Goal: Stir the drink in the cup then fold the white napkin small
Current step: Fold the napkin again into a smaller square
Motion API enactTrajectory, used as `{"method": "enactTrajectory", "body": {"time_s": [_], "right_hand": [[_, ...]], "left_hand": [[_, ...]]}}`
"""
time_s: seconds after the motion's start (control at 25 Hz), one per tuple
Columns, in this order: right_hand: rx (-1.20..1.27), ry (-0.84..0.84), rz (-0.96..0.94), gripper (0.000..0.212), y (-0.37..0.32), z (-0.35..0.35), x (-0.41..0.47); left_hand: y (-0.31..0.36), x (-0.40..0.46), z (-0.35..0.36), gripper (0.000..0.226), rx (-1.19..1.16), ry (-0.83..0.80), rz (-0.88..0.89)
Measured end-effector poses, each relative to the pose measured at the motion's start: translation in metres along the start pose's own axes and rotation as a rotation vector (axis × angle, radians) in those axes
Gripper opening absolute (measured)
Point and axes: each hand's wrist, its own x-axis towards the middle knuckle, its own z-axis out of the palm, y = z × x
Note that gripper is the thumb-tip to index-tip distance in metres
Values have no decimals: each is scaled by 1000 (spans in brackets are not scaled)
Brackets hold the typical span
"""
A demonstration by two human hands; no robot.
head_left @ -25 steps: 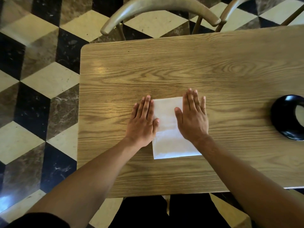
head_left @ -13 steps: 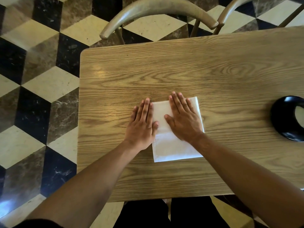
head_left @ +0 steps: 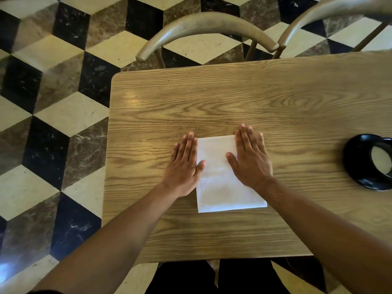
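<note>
A white napkin [head_left: 220, 177], folded into a tall rectangle, lies flat on the wooden table [head_left: 254, 102] in front of me. My left hand [head_left: 184, 166] lies flat with straight fingers along the napkin's left edge, its thumb on the paper. My right hand [head_left: 250, 158] presses flat on the napkin's upper right part, fingers straight and reaching past its far edge. At the right edge of the view stands a black cup [head_left: 370, 161] with a pale drink inside, partly cut off by the frame.
Two curved wooden chair backs [head_left: 207, 26] stand beyond the table's far edge. A black, cream and brown tiled floor [head_left: 53, 124] lies to the left. My dark-clothed legs show under the table's near edge.
My right hand slid left across the napkin, then back right to its right side. My left hand stayed at the left edge. The camera view shifted slightly.
</note>
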Motion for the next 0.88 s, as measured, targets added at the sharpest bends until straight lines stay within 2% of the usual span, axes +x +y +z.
{"method": "enactTrajectory", "body": {"time_s": [0.08, 0.24, 0.4, 0.64, 0.88], "right_hand": [[48, 59, 7, 73, -22, -7, -13], [144, 99, -116, 62, -64, 7, -57], [96, 102, -146, 57, -79, 38, -80], [68, 66, -128, 62, -69, 38, -83], [19, 4, -64, 77, -3, 25, -93]], "left_hand": [[8, -12, -3, 76, -43, 45, 42], [24, -66, 31, 70, 59, 133, 256], [29, -87, 47, 73, 135, 102, 144], [31, -84, 48, 77, 185, 50, 120], [30, -84, 48, 77, 152, 51, 121]]}}
